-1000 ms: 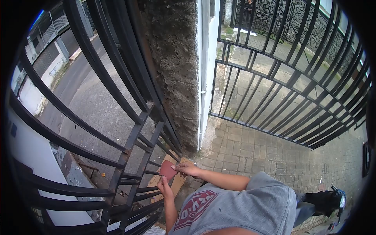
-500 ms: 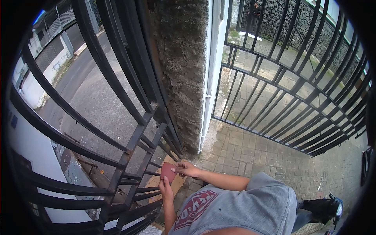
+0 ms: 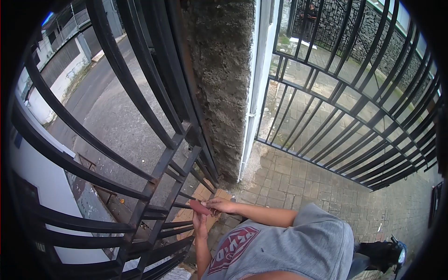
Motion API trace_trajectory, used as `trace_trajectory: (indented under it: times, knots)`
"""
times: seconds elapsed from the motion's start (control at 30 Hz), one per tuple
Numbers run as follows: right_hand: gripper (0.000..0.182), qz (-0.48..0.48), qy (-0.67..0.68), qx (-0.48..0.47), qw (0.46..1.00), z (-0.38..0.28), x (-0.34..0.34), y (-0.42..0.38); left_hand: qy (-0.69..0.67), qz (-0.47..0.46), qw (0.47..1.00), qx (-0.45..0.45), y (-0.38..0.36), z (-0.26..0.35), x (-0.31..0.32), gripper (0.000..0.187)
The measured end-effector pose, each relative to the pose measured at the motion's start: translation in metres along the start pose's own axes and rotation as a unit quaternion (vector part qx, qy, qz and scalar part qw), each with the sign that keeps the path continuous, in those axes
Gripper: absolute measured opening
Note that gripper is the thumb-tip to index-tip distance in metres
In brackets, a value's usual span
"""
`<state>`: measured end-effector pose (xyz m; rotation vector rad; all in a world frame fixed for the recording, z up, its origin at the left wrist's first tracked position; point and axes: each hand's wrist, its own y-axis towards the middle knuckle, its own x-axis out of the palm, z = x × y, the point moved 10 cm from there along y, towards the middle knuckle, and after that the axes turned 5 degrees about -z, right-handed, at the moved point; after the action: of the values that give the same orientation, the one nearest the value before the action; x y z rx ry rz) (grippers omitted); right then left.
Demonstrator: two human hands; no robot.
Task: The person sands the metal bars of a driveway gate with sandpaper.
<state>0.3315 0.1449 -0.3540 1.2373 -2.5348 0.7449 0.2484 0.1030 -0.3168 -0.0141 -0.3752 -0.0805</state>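
A small reddish sheet (image 3: 199, 207), like sandpaper, is held between both hands near the bars of a black metal gate (image 3: 156, 182). My left hand (image 3: 200, 222) grips its lower side from below. My right hand (image 3: 219, 205) comes in from the right, its fingers closed at the sheet's right end. Under the hands lies a piece of brown cardboard (image 3: 186, 214) on the ground. The fingertips are small and partly hidden by the sheet.
A rough concrete pillar (image 3: 226, 93) rises beside the gate. To the right stands another black barred gate (image 3: 322, 100) over brick paving (image 3: 298, 186). A motorcycle (image 3: 396, 252) is at the lower right. In the distance, a person (image 3: 310, 11) is behind the bars.
The reddish sheet has turned and now looks narrower, as if folded or tilted. My right hand has moved slightly lower against it. The view has shifted a little.
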Motion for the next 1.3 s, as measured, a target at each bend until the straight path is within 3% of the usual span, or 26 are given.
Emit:
trace_trajectory:
  times: [0.27, 0.43, 0.7, 0.83, 1.3]
  knots:
    - [0.041, 0.020, -0.008, -0.011, 1.000, -0.017, 0.007, -0.017, 0.012, 0.011, 0.999, 0.047, 0.001, 0.018, 0.011, 0.102]
    - [0.038, 0.020, -0.024, -0.034, 0.999, -0.013, 0.003, -0.017, 0.047, 0.009, 0.997, 0.064, 0.002, 0.027, 0.017, 0.124]
    - [0.039, 0.012, -0.021, 0.004, 1.000, 0.006, 0.003, -0.017, 0.041, 0.044, 0.995, 0.077, -0.004, 0.023, 0.013, 0.111]
    - [0.045, 0.042, 0.015, -0.024, 0.999, 0.005, 0.003, -0.018, 0.029, 0.067, 0.995, 0.075, -0.006, 0.022, 0.004, 0.104]
    - [0.045, 0.049, 0.029, 0.000, 0.998, 0.017, -0.013, -0.023, -0.002, 0.057, 0.997, 0.052, -0.002, 0.008, 0.015, 0.091]
